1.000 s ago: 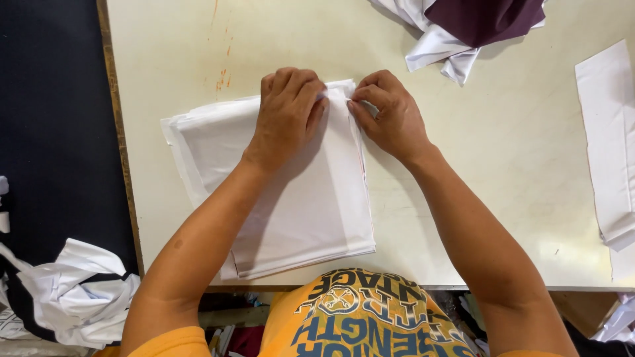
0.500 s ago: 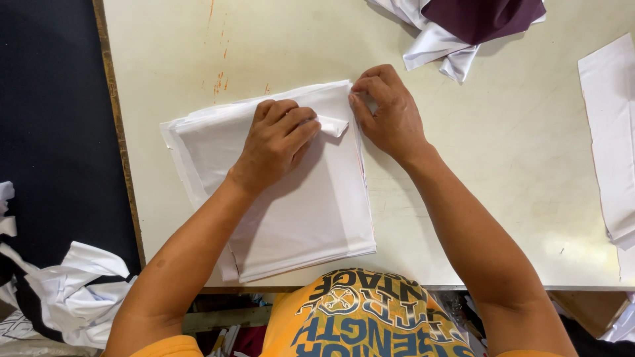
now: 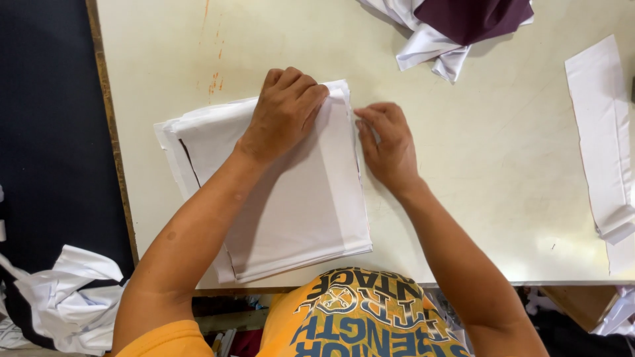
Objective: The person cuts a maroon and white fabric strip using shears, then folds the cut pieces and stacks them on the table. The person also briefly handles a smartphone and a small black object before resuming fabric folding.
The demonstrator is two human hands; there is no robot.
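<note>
A stack of folded white fabric pieces (image 3: 297, 205) lies on the pale table (image 3: 476, 192), reaching the near edge. My left hand (image 3: 286, 109) rests flat on the stack's far end, fingers bent over its top right corner. My right hand (image 3: 389, 147) lies on the table just right of the stack, fingertips touching its right edge. Neither hand lifts anything.
A heap of white and dark maroon cloth (image 3: 456, 26) lies at the table's far side. A long white fabric strip (image 3: 605, 139) runs along the right. Crumpled white cloth (image 3: 59, 297) lies on the dark floor at the left. The table's left edge (image 3: 109, 132) is wooden.
My left hand has slid up to the stack's far right corner. My right hand has come off the top and moved down to the stack's right edge. The small folded corner is pressed flat.
</note>
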